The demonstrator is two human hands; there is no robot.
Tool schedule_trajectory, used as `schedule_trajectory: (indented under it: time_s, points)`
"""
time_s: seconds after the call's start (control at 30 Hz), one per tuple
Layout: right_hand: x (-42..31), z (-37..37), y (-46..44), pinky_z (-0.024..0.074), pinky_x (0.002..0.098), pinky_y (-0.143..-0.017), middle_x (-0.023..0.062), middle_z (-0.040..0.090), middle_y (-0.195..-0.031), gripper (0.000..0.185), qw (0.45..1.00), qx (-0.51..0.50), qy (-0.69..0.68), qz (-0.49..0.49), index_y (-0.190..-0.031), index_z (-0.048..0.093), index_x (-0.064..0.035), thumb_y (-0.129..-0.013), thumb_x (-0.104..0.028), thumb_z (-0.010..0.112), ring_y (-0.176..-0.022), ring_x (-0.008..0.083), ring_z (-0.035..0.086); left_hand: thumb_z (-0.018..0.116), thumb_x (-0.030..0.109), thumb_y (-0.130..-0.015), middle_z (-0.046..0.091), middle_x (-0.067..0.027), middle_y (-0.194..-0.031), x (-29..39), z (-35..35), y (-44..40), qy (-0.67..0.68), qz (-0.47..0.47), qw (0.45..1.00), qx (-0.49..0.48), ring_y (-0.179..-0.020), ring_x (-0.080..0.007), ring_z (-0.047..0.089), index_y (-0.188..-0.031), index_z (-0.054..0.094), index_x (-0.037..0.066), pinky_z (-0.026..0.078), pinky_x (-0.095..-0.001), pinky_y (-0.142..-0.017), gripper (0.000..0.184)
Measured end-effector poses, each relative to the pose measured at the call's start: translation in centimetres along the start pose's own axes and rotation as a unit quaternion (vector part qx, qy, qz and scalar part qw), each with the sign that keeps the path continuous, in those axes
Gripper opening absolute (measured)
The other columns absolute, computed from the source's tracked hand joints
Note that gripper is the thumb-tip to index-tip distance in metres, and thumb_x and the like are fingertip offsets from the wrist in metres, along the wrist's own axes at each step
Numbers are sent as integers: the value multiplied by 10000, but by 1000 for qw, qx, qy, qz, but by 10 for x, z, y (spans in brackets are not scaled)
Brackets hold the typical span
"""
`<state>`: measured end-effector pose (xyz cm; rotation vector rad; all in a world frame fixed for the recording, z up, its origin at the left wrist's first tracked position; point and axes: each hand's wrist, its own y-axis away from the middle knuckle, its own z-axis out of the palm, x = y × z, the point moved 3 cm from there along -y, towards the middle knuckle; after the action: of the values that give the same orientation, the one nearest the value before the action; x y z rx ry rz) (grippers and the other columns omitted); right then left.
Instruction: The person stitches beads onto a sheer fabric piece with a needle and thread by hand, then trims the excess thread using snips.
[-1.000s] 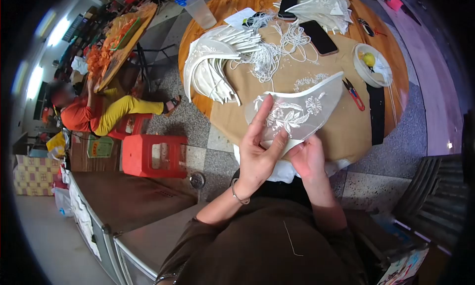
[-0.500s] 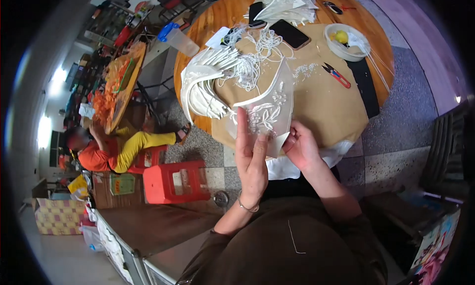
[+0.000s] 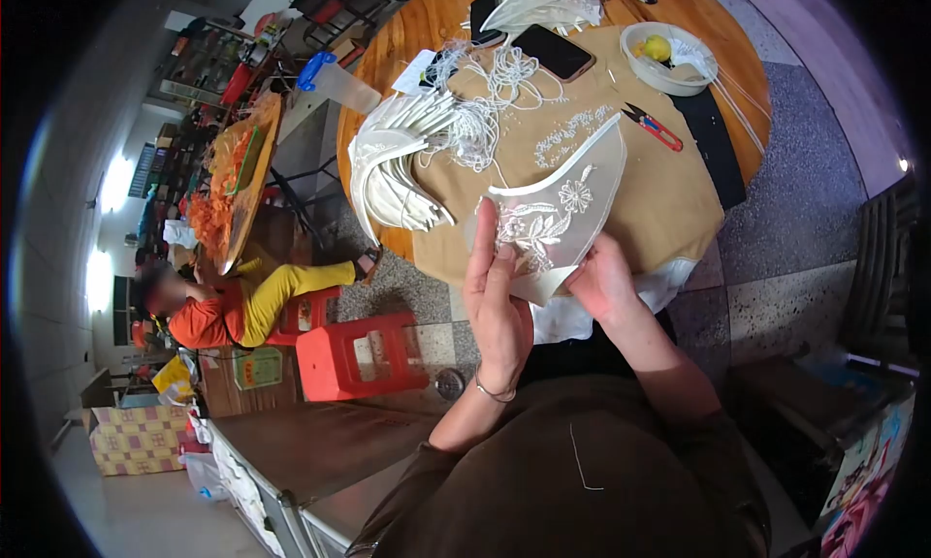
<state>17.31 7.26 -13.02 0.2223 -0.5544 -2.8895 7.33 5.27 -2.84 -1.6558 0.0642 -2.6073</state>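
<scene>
A sheer white embroidered piece [image 3: 572,204] with a thick white upper edge is held over the brown cloth [image 3: 669,223]. My left hand [image 3: 499,311] grips its left side, thumb on the front and index finger stretched along the edge. My right hand [image 3: 606,282] is closed at the lower right edge, its fingertips partly hidden behind the piece. Left of them lies a stack of similar white pieces [image 3: 393,170]. White cord [image 3: 475,131] is heaped beyond. Small white beads [image 3: 577,131] are scattered past the held piece, near red-handled snips [image 3: 655,129].
On the round wooden table [image 3: 727,34] are a phone [image 3: 555,54], a white bowl [image 3: 669,63] with a yellow item, more white pieces [image 3: 548,5] and a blue-lidded container [image 3: 339,83]. A seated person [image 3: 208,311] and a red stool [image 3: 359,356] are at left.
The view has shifted, so the table now appears further left and higher. The held piece tilted more upright, then leaned back to the right. Both hands still hold it.
</scene>
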Motion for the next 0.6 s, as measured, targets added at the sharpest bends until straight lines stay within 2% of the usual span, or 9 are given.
schedule_trajectory:
  time_s: [0.07,0.2,0.3,0.43,0.6]
  points:
    - [-3,-6,-3,401,203,-620,-71,475,-714,139,1000,-27,2,-10,-845,548,-126,-941,-224,527,-604,41,439,439,7,-900,568,-70,-1177,1,2,0,-3,-4,1000,-4,-1004,-100,531,-1433,309,-14,401,-265,-915,549]
    - [-8,17,12,478,249,-760,-15,614,-944,184,999,-27,23,-31,-1040,583,-85,-941,-227,523,-833,78,581,486,-14,-904,578,-74,-1158,3,9,2,-4,-15,1000,-12,-981,-91,540,-1435,312,1,418,-254,-885,558]
    - [-4,0,3,485,293,-856,36,619,-1109,278,995,-91,30,-30,-1163,553,-63,-941,-227,518,-999,120,590,517,-25,-906,593,-72,-1128,0,9,0,-3,-25,1000,-8,-928,-87,556,-1430,327,10,436,-238,-845,558]
    - [-1,-14,-5,483,309,-873,41,620,-1105,270,995,-91,21,-28,-1156,552,-55,-947,-219,500,-1002,135,593,532,-30,-906,611,-77,-1117,-4,1,-2,17,-40,999,-6,-894,-98,581,-1419,344,6,458,-227,-807,548]
    - [-2,-9,-1,475,332,-911,54,609,-1134,284,995,-87,38,-40,-1178,534,-44,-951,-209,488,-1034,150,582,562,-70,-872,600,-105,-1176,-5,-1,-2,-28,-26,999,-31,-986,-122,586,-1420,343,9,469,-240,-843,595]
